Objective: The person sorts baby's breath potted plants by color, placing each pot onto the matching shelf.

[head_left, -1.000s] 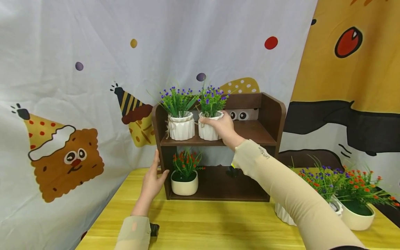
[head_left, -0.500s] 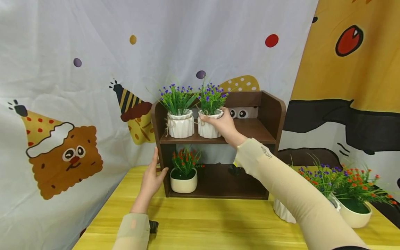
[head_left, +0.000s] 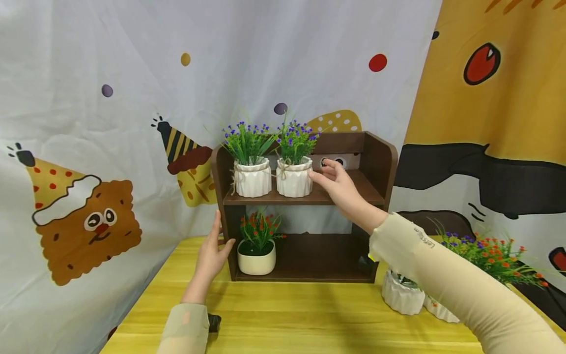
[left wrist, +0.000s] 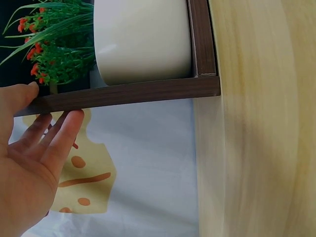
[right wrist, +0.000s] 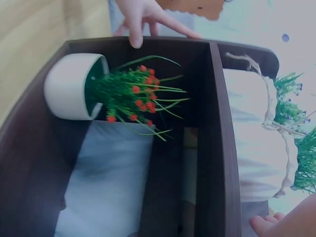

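Observation:
A dark brown two-tier shelf (head_left: 380, 169) stands on the table. My left hand (head_left: 211, 258) holds its left side panel, thumb over the front edge and fingers (left wrist: 64, 136) along the outer face. Two ribbed white pots with purple flowers and twine sit side by side on the upper tier, the left pot (head_left: 253, 179) by the side panel and the right pot (head_left: 294, 179) beside it. My right hand (head_left: 342, 189) is just right of the second pot, fingers loosely spread, thumb tip at its rim. On the lower tier, at the left, stands a cream pot (head_left: 257, 260) with red flowers.
At the table's right, a ribbed white pot (head_left: 402, 295) and more potted plants with orange (head_left: 497, 255) and purple flowers are partly hidden by my right sleeve. Behind the shelf hangs a cartoon-printed cloth (head_left: 265, 59). The wooden table (head_left: 283, 314) extends in front.
My right hand has let go of the right-hand purple-flowered pot and moved slightly right, its fingers opening. The pot stays on the upper tier. My left hand keeps its place on the shelf.

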A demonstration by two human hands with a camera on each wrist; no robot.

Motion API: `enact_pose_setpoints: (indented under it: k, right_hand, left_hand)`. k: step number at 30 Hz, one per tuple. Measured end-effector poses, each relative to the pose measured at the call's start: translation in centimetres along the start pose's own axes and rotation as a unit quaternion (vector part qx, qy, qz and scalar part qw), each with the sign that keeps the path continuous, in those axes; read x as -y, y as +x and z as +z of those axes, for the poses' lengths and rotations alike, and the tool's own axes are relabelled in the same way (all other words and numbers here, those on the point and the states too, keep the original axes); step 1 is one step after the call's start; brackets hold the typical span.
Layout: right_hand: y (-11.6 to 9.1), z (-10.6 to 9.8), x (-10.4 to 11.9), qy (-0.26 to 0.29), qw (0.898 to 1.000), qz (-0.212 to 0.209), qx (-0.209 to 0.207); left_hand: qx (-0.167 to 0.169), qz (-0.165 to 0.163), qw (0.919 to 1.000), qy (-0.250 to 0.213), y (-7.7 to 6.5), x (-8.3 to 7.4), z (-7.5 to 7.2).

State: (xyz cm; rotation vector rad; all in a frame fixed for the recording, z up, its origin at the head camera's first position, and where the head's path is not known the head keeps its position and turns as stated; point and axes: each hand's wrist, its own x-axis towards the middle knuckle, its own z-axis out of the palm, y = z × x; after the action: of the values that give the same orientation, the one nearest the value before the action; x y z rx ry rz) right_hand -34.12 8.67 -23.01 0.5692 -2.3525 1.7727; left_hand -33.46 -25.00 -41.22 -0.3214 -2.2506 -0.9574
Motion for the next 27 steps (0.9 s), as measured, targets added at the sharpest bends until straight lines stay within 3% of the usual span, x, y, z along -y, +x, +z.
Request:
enact_pose_setpoints:
  k: [9,15,20,27]
  right_hand:
    - [-6.1,-3.4,-2.2,-0.002,0.998,-0.027,0.05]
    - [-10.6,-4.0,-5.8,0.035,0.993,-0.047,0.1]
    - [-14.0,-4.6,-9.5,0.067,0.986,-0.022,0.15]
    - [-18.1,-6.3,-13.9,0.102,0.974,0.067,0.191]
  left_hand:
    - [0.007,-0.016,0.9998,0.006,-0.1,0.3,-0.2]
    - [0.002,-0.019,0.9997,0.018,-0.5,0.5,-0.5]
    - [-0.002,-0.01,0.9997,0.023,-0.6,0.4,-0.4]
    - [-0.003,-0.012,0.9998,0.017,-0.3,-0.3,-0.1]
